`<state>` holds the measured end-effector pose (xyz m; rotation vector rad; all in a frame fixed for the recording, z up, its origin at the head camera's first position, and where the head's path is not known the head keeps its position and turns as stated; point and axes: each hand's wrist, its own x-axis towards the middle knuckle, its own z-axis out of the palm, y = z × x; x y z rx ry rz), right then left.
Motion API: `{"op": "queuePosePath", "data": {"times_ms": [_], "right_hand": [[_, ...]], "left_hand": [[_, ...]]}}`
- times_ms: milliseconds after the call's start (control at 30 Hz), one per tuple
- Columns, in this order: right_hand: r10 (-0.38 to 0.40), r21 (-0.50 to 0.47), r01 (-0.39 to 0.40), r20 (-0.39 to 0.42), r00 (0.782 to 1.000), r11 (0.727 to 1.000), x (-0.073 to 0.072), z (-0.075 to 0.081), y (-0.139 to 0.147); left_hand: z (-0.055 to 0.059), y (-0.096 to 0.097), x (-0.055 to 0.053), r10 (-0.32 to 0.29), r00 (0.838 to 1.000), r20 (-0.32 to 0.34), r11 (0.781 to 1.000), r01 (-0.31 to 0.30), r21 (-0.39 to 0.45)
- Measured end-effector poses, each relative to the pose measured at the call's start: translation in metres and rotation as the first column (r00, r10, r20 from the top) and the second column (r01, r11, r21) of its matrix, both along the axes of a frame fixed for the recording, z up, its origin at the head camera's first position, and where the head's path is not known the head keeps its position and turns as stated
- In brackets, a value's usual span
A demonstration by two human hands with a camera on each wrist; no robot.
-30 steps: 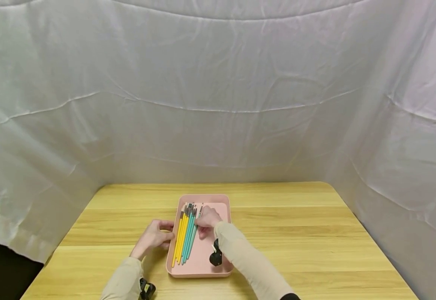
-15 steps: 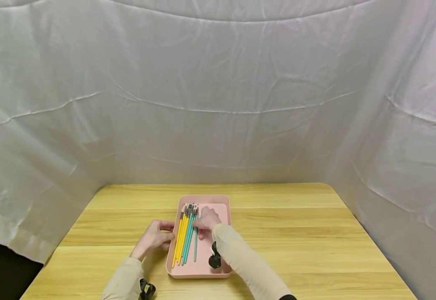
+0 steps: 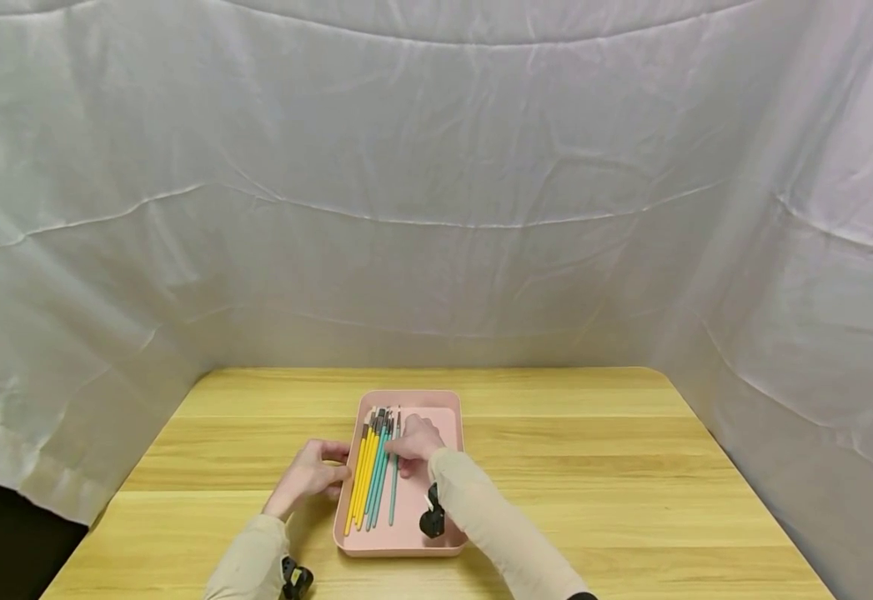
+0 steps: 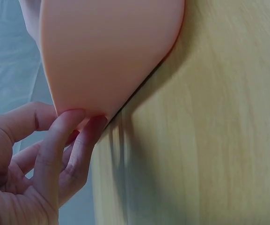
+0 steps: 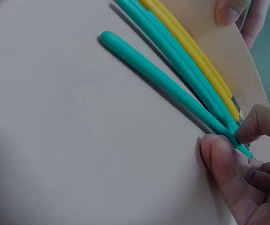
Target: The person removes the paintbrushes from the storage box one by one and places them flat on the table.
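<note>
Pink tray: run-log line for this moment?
left hand: holds pink tray at its left side | right hand: pinches rightmost teal brush | yellow brushes: in tray, left of that brush

The tabletop (image 3: 594,467) here is yellowish wood, streaky grain running side to side, far corners rounded off. Behind it and along both its sides hangs shiny, creased grey cloth (image 3: 436,192); past the tabletop's near left edge, a black patch (image 3: 8,542) shows.

A pink tray (image 3: 398,551) with round corners sits flat, its left side holding yellow paintbrushes (image 3: 362,487) and blue-green paintbrushes (image 3: 378,492), bristles facing the far end, with the rightmost paintbrush (image 3: 393,493) poking its handle away from the others.
</note>
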<state>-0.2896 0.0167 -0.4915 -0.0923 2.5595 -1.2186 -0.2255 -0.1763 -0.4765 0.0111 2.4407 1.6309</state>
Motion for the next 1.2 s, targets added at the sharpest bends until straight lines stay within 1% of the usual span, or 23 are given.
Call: {"op": "queuePosePath", "data": {"times_ms": [233, 433, 567, 667, 800, 867, 1000, 1067, 1200], "right_hand": [[0.033, -0.05, -0.032, 0.021, 0.999, 0.998, 0.001, 0.005, 0.006], [0.054, -0.132, -0.043, 0.081, 0.995, 0.99, 0.002, 0.009, 0.012], [0.074, -0.189, -0.055, 0.094, 0.993, 0.98, 0.002, 0.013, 0.016], [0.073, -0.255, -0.042, 0.113, 0.991, 0.966, 0.002, 0.015, 0.02], [0.074, -0.341, -0.023, 0.137, 0.988, 0.94, 0.002, 0.015, 0.026], [0.079, -0.351, -0.03, 0.126, 0.989, 0.936, 0.002, 0.015, 0.029], [0.078, -0.382, -0.022, 0.133, 0.988, 0.924, 0.001, 0.016, 0.035], [0.082, -0.416, -0.013, 0.148, 0.985, 0.909, 0.002, 0.018, 0.039], [0.109, -0.459, -0.04, 0.126, 0.986, 0.887, 0.005, 0.02, 0.049]], "left_hand": [[0.001, 0.003, 0.0, 0.036, 0.999, 0.0, 0.999, -0.036, -0.021], [0.001, 0.004, 0.001, 0.051, 0.999, -0.003, 0.998, -0.051, -0.022], [0.002, 0.004, 0.001, 0.059, 0.998, -0.012, 0.998, -0.06, -0.028], [0.001, 0.004, 0.001, 0.066, 0.998, -0.02, 0.997, -0.067, -0.031], [0.001, 0.004, 0.002, 0.071, 0.997, -0.022, 0.997, -0.072, -0.036], [0.001, 0.004, 0.002, 0.071, 0.997, -0.02, 0.997, -0.071, -0.04], [0.0, 0.005, 0.002, 0.069, 0.997, -0.021, 0.997, -0.07, -0.041], [0.0, 0.005, 0.002, 0.068, 0.997, -0.023, 0.997, -0.069, -0.038], [-0.001, 0.004, 0.002, 0.067, 0.997, -0.026, 0.997, -0.068, -0.03]]}}
